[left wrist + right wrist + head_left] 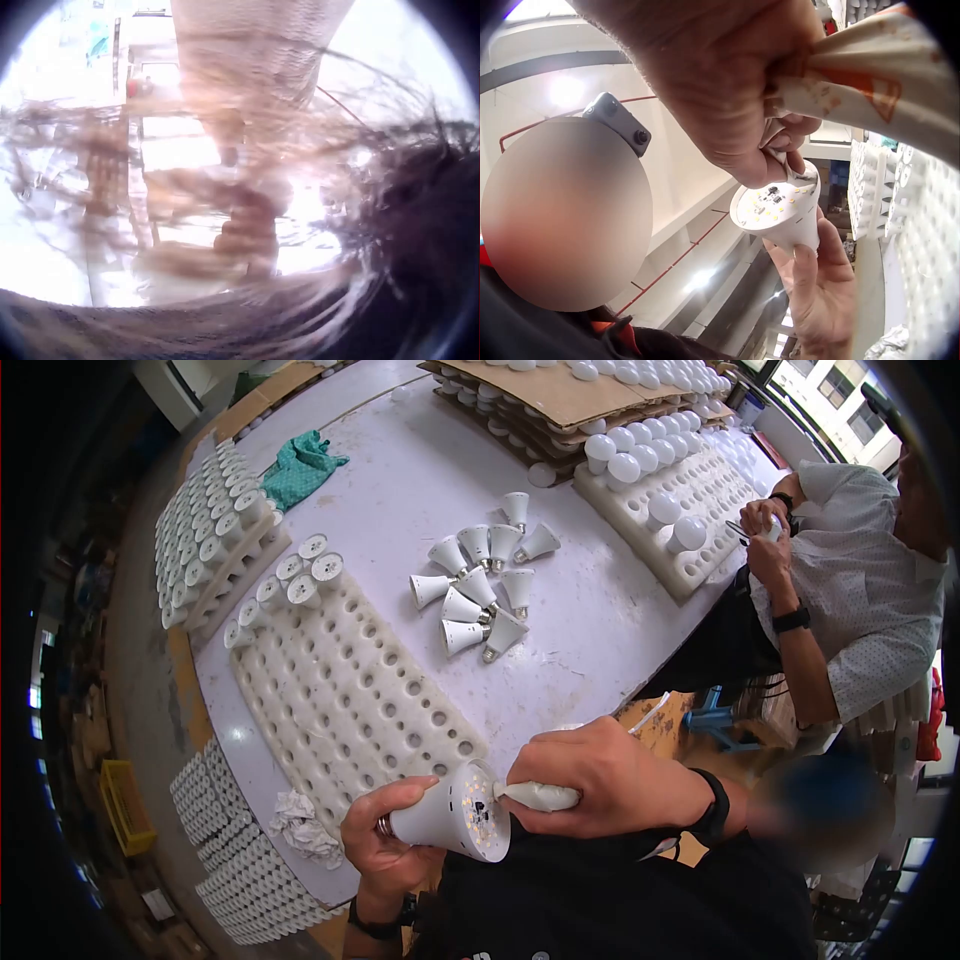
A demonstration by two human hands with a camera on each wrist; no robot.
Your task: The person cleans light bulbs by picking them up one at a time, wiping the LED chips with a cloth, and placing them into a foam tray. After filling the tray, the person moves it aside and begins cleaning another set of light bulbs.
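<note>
My left hand (380, 850) grips a white LED bulb housing (428, 822) by its narrow body, near the screw base. The dome is off, so the round circuit board (481, 815) with small yellow LEDs faces my right hand (605, 775). That right hand squeezes a soft white tube (545, 797), its tip at the rim of the housing. Orange print shows on the tube (870, 90) in the right wrist view, and the left hand (821, 292) supports the housing (791, 232) from below. Hair and blur hide most of the left wrist view.
Ahead lies a foam tray (340, 680) of holes, with several housings (302, 590) at its far end. Loose housings (478, 600) are piled mid-table. Crumpled white paper (303, 828) sits beside the tray. At right, another person (850, 590) works by a tray of domed bulbs (665, 510).
</note>
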